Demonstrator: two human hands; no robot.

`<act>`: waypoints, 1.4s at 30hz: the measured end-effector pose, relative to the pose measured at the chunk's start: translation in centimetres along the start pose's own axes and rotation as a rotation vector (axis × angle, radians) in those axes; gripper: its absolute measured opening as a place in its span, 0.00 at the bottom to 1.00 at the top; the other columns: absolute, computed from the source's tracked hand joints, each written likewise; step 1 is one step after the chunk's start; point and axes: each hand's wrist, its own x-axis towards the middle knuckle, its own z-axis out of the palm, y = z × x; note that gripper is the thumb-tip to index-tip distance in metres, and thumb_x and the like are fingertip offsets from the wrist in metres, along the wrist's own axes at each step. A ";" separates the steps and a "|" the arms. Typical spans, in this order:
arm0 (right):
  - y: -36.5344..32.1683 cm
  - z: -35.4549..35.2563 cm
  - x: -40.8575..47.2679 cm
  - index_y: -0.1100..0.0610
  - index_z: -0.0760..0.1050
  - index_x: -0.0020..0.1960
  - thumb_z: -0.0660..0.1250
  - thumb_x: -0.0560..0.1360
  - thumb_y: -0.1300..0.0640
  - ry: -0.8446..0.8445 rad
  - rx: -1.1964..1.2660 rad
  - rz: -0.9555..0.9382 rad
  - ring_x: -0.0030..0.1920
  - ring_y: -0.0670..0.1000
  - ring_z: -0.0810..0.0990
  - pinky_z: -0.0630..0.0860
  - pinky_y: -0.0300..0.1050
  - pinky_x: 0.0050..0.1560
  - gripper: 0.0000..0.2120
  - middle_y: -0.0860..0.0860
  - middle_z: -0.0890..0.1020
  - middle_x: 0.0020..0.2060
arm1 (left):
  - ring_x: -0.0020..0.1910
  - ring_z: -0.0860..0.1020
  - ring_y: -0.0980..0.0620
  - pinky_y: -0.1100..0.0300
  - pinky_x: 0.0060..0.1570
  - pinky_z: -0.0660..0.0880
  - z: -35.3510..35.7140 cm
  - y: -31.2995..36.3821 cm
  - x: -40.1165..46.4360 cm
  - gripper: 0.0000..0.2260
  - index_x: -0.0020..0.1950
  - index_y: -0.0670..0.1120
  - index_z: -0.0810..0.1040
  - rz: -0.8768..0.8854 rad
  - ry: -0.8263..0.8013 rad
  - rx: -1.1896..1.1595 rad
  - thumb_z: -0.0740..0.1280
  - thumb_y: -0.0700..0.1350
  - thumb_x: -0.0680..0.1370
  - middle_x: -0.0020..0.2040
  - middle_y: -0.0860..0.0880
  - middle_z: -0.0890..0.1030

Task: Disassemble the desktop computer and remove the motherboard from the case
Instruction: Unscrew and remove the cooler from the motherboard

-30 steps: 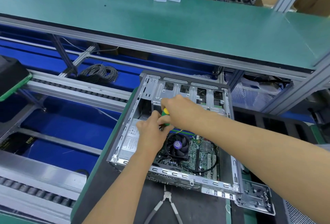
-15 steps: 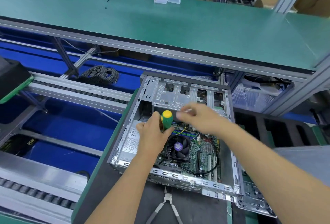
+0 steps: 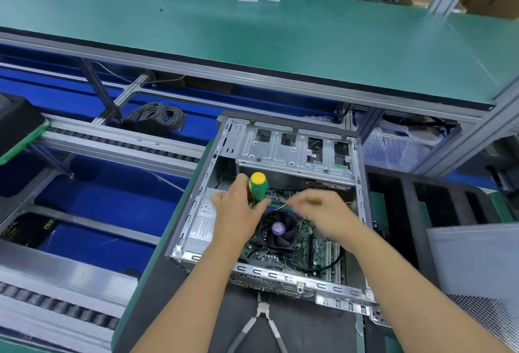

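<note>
Factory workbenches fill the view: a long green shelf (image 3: 252,32) runs across the top, blue trays and roller rails sit lower left, and a dark tabletop (image 3: 174,305) in front carries an open computer case (image 3: 362,212) lying on its side.

Inside the case, the motherboard (image 3: 311,243) lies flat on the floor of the box, green and crowded with parts, with a black round fan (image 3: 277,229) on it. Its long axis seems to run away from the person, toward the silver drive cage (image 3: 295,153) at the far end. It looks still fixed in place, with a black cable looping across its near edge.

The left hand (image 3: 236,217) grips a screwdriver (image 3: 257,187) with a green and yellow handle, held upright, tip down and hidden behind the fingers. The fan sits just to the right of this hand and the board spreads out to its right and toward the person.

The right hand (image 3: 328,212) is blurred, hovering over the far part of the board, just right of the fan; I cannot tell whether it is loose or pinching something near the coloured wires (image 3: 280,206). Both hands are close to the board, and the right one looks nearer to its middle.

A pair of pliers (image 3: 259,324) lies on the tabletop, below both hands, outside the case.
</note>
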 end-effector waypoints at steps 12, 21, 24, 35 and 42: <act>0.9 1.3 0.0 0.40 0.75 0.51 0.62 0.75 0.36 0.133 -0.310 -0.254 0.48 0.37 0.77 0.70 0.32 0.43 0.11 0.39 0.80 0.48 | 0.47 0.67 0.47 0.57 0.44 0.57 0.2 -0.1 0.1 0.13 0.43 0.54 0.70 0.067 -0.012 0.119 0.72 0.57 0.74 0.39 0.59 0.68; -4.8 4.5 -0.7 0.48 0.78 0.53 0.76 0.68 0.44 0.072 -0.379 -0.596 0.41 0.42 0.73 0.68 0.30 0.46 0.16 0.44 0.76 0.46 | 0.42 0.74 0.51 0.56 0.42 0.55 0.3 0.0 0.2 0.07 0.50 0.48 0.76 0.187 -0.008 0.187 0.70 0.46 0.74 0.42 0.55 0.73; -5.0 4.2 -0.7 0.50 0.78 0.55 0.72 0.73 0.45 0.099 -0.453 -0.626 0.44 0.45 0.75 0.71 0.37 0.48 0.13 0.43 0.80 0.45 | 0.45 0.74 0.51 0.53 0.46 0.61 -0.1 -0.3 0.3 0.08 0.52 0.48 0.78 0.212 -0.079 0.090 0.72 0.47 0.75 0.42 0.57 0.74; -5.5 3.1 -1.0 0.51 0.77 0.51 0.65 0.79 0.49 0.081 -0.538 -0.656 0.30 0.45 0.69 0.62 0.35 0.32 0.07 0.47 0.75 0.29 | 0.45 0.76 0.45 0.49 0.46 0.76 -1.8 -0.5 0.5 0.15 0.60 0.52 0.76 0.125 -0.309 0.049 0.72 0.51 0.75 0.42 0.48 0.80; -4.7 3.5 -1.4 0.50 0.77 0.50 0.65 0.79 0.48 0.075 -0.573 -0.648 0.27 0.45 0.68 0.61 0.34 0.30 0.07 0.44 0.71 0.24 | 0.55 0.74 0.45 0.48 0.52 0.76 -1.9 -0.9 -0.3 0.15 0.60 0.51 0.76 0.075 -0.352 0.084 0.71 0.52 0.75 0.47 0.46 0.80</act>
